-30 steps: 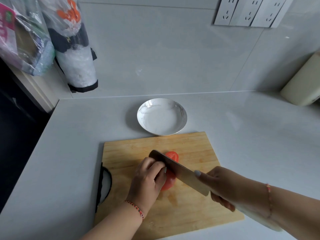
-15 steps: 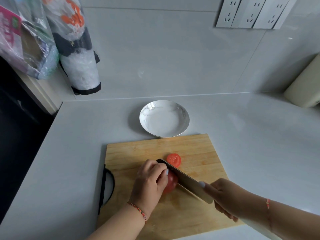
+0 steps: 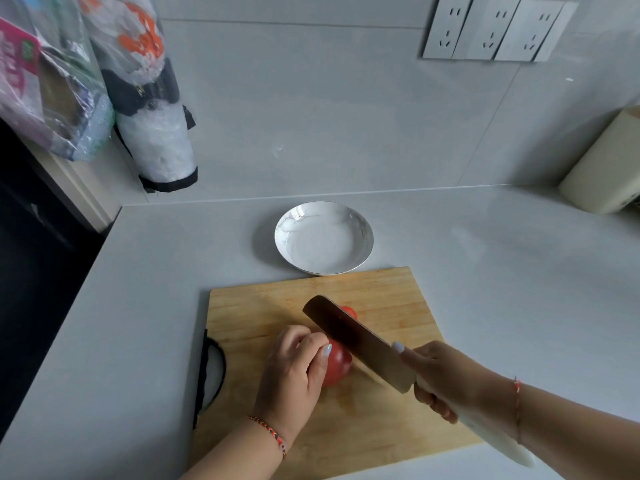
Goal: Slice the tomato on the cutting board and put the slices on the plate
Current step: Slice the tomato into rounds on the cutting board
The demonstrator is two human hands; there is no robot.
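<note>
We see the cutting board (image 3: 381, 299) on the tabletop (image 3: 502, 271), the empty plate (image 3: 323, 242) just behind it. Our right hand (image 3: 446, 379) grips the knife (image 3: 356, 337); our left hand (image 3: 294, 368) holds the tomato (image 3: 337, 367) mid-board. Our curled fingertips (image 3: 325, 351) sit near the blade, so a rolling tomato could bring a nick.

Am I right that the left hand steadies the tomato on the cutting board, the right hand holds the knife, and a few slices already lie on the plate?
Not quite: in the head view the plate holds no slices; the one cut slice lies on the cutting board behind the knife. The left hand does steady the tomato, and the right hand holds the knife.
</note>
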